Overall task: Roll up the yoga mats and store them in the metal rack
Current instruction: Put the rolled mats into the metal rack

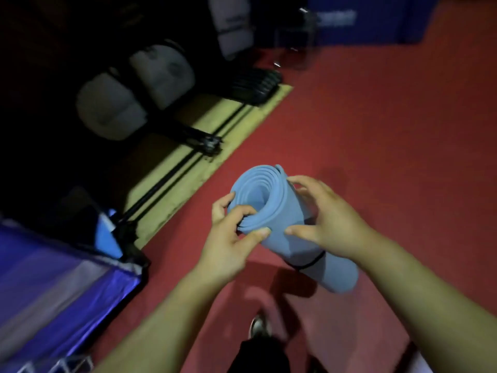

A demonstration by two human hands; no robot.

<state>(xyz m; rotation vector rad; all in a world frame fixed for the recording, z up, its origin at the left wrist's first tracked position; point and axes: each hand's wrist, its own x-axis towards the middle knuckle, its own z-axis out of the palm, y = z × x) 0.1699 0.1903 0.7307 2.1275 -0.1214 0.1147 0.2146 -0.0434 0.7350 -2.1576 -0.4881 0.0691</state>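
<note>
A light blue rolled yoga mat (271, 208) is held in the air above the red floor, its spiral end facing me and a black elastic band (313, 261) round its lower part. My left hand (228, 238) grips the roll's left edge, fingers curled over the layers and thumb pressed on the outer wrap. My right hand (325, 219) cups the roll's right side with fingers spread round it. The metal rack (53, 366) shows only as a few wires at the bottom left corner.
Blue and purple mats (48, 281) lie stacked at the lower left. Grey padded bags (134, 90) on a black frame stand in the dark upper left over a pale wooden strip (188, 162). A blue box (376, 20) sits at the top. My shoe (259, 325) is below the mat.
</note>
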